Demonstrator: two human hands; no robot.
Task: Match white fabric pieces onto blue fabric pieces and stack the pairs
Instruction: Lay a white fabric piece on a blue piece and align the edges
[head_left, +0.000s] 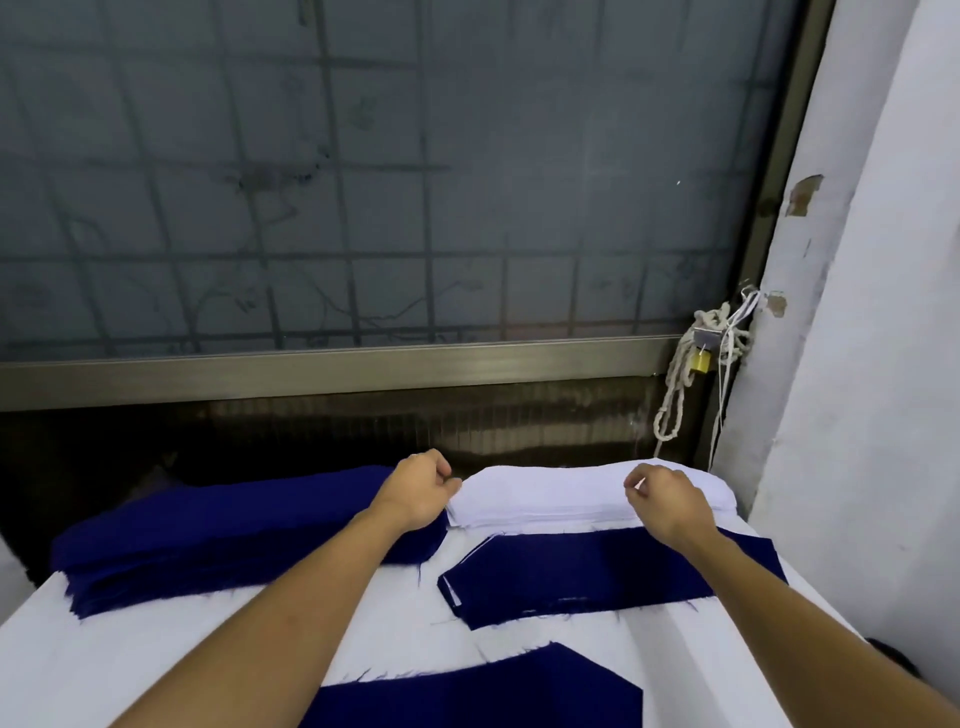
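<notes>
- A single blue piece (467, 696) lies at the near edge of the white-covered table (156, 649), with bare cloth to its left.
- Beyond it, right of centre, a stack of pairs (597, 571) shows white edges at its left corner.
- Far left lies the blue pile (208, 535), and far right the white pile (540, 493).
- The left hand (421, 493) is curled at the white pile's left edge; whether it grasps fabric cannot be told.
- The right hand (667, 501) pinches the top white layer near the pile's right end.
- Behind the table's far edge stands a window (363, 182).

Both forearms outstretched, left hand (421, 493) loosely curled, right hand (667, 504) pinching white fabric (561, 496) at thumb and forefinger.
</notes>
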